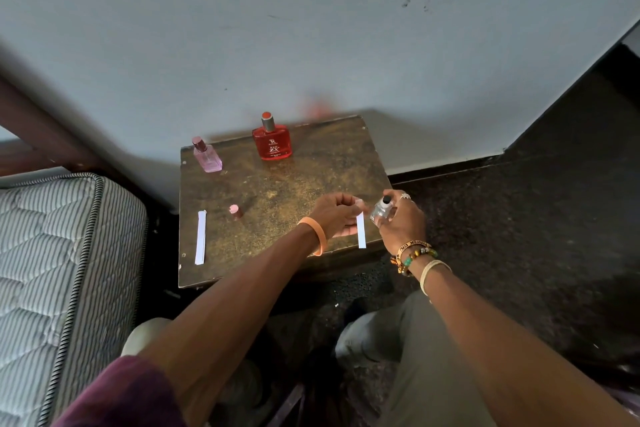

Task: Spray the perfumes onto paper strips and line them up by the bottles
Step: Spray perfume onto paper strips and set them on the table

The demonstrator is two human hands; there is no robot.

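Pinching strip (pixel 361 234): left hand (pixel 333 216) | gripping clear bottle (pixel 381 212): right hand (pixel 404 226) | worn table (pixel 277 198), grey wall (pixel 311 28)

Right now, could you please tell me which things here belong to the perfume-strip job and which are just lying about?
Job: clear bottle in the right hand; paper strip pinched by the left hand; second strip on the table; red bottle; pink bottle; small pink cap.

Lying about: mattress; wall.

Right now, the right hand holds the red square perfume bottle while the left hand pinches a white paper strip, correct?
No: the head view shows the right hand holding a clear glass bottle; the left hand does pinch the white paper strip.
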